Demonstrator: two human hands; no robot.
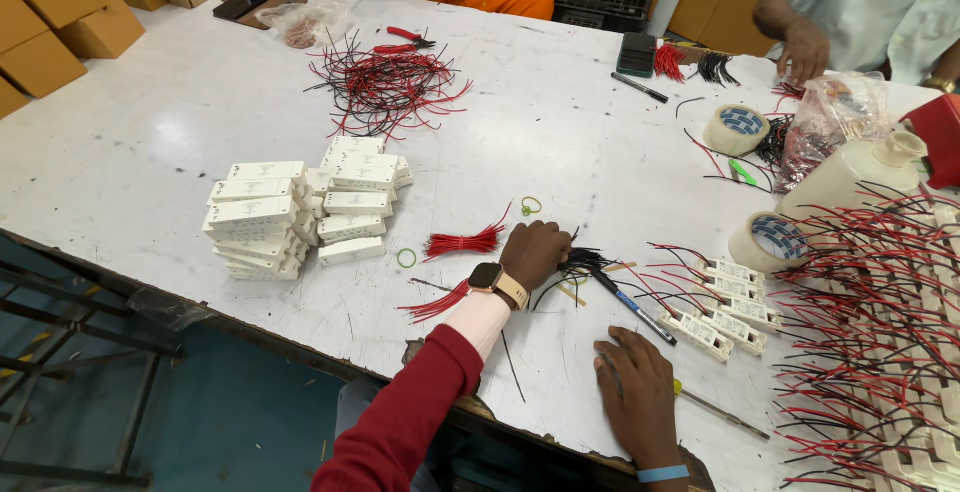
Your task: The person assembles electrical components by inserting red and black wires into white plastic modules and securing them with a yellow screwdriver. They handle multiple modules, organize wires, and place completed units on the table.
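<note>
L hand (535,252) grips blk wires (585,258)

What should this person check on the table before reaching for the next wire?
1. Left hand has hold of the black wire bundle: cannot tell, knuckles hide the grip.
2. Right hand free: ok, flat on the table, holding nothing.
3. Red wire bundle within reach: ok, just beside the left hand.
4. Pen clear of the hands: ok, lying between them.
5. White wired modules near: ok, right of the pen.
6. Stacked white boxes steady: ok.
</note>
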